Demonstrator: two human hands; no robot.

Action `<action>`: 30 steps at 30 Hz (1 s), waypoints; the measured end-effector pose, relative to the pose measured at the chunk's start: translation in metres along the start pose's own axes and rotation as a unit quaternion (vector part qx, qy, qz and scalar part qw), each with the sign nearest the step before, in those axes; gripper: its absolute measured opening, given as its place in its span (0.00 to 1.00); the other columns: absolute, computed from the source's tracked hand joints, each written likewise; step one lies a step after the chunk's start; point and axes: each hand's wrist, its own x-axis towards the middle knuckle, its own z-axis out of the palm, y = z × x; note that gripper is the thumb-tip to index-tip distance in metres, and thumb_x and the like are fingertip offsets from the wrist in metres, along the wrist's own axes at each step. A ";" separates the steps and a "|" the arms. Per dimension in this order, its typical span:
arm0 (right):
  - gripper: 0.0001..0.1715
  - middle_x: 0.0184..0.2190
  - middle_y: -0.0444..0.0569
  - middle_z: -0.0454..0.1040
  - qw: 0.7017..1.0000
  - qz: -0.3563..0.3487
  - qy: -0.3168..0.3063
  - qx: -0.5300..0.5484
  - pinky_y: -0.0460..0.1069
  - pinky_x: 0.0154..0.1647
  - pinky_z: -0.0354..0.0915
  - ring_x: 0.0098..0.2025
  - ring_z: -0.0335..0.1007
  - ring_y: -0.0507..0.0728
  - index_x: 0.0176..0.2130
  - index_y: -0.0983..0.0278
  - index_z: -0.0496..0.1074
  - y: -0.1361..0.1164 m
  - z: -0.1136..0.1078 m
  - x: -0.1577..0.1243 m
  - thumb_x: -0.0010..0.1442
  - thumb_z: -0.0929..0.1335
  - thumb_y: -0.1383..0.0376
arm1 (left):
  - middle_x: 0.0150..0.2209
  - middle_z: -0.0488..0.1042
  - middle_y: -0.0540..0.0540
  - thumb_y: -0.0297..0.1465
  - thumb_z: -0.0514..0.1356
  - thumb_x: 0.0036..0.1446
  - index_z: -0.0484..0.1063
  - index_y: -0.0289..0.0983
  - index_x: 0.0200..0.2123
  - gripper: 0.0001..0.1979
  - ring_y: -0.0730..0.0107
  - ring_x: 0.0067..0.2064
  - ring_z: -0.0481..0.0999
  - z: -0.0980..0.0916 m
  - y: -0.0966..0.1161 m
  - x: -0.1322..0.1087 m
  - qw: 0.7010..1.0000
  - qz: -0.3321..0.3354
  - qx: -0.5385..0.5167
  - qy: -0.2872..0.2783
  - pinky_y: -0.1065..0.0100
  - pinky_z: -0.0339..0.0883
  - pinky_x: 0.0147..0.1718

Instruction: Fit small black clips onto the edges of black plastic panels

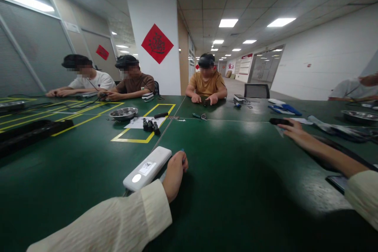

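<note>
My left hand (175, 174) rests on the green table (224, 173), curled into a loose fist, with a small blue thing showing at its fingertips. A white power bank (147, 167) lies just left of it, touching or nearly touching the hand. My right hand (292, 130) reaches far out to the right, fingers stretched flat toward a black oblong object (277, 121) at its fingertips. Both arms wear cream sleeves.
Three people sit across the table, hands busy. A metal bowl (123, 113), small black parts (150, 125) and a white sheet lie inside a yellow-taped box. Scissors (199, 116), blue items (284, 108), another bowl (359, 115), black trays (29, 132), a phone (338, 182).
</note>
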 end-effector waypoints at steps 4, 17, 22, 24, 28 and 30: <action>0.26 0.61 0.49 0.53 0.977 -0.127 -0.165 0.054 0.54 0.64 0.48 0.63 0.48 0.62 0.50 0.60 0.70 -0.061 0.039 -0.049 0.57 0.62 0.50 | 0.15 0.55 0.56 0.35 0.46 0.55 0.53 0.40 0.18 0.14 0.73 0.19 0.55 -0.001 -0.001 0.000 1.000 0.000 0.002 0.002 0.69 0.52 0.22; 0.25 0.66 0.50 0.42 0.787 -0.315 -0.502 0.172 0.55 0.66 0.36 0.67 0.35 0.55 0.61 0.63 0.55 -0.187 0.072 -0.129 0.66 0.55 0.65 | 0.14 0.53 0.55 0.37 0.45 0.56 0.52 0.40 0.16 0.17 0.73 0.19 0.53 -0.002 0.001 0.000 0.999 0.023 0.014 0.032 0.69 0.50 0.21; 0.23 0.65 0.47 0.44 0.769 -0.361 -0.512 0.127 0.55 0.63 0.48 0.65 0.45 0.58 0.52 0.60 0.66 -0.196 0.052 -0.147 0.57 0.62 0.71 | 0.13 0.53 0.55 0.36 0.45 0.54 0.51 0.40 0.15 0.16 0.74 0.18 0.52 -0.003 -0.004 0.005 0.998 -0.008 0.019 0.063 0.70 0.48 0.20; 0.18 0.65 0.48 0.44 0.813 -0.341 -0.458 0.114 0.56 0.61 0.52 0.63 0.49 0.59 0.47 0.60 0.69 -0.182 0.050 -0.140 0.56 0.62 0.71 | 0.14 0.53 0.55 0.37 0.45 0.54 0.51 0.40 0.16 0.16 0.73 0.18 0.53 -0.003 -0.004 0.005 0.998 -0.008 0.010 0.058 0.70 0.49 0.20; 0.19 0.63 0.53 0.46 0.925 -0.251 -0.285 0.011 0.57 0.57 0.59 0.62 0.50 0.60 0.51 0.60 0.64 -0.124 0.046 -0.093 0.60 0.59 0.64 | 0.14 0.52 0.55 0.37 0.45 0.55 0.51 0.40 0.17 0.16 0.73 0.19 0.52 -0.003 -0.003 0.002 0.999 -0.009 0.000 0.044 0.70 0.49 0.21; 0.21 0.61 0.55 0.50 0.946 -0.214 -0.211 -0.118 0.55 0.57 0.58 0.62 0.51 0.60 0.52 0.61 0.64 -0.085 0.038 -0.062 0.60 0.59 0.62 | 0.14 0.52 0.55 0.36 0.45 0.55 0.51 0.40 0.17 0.16 0.73 0.19 0.52 -0.003 -0.003 0.002 0.999 -0.010 -0.002 0.043 0.70 0.49 0.21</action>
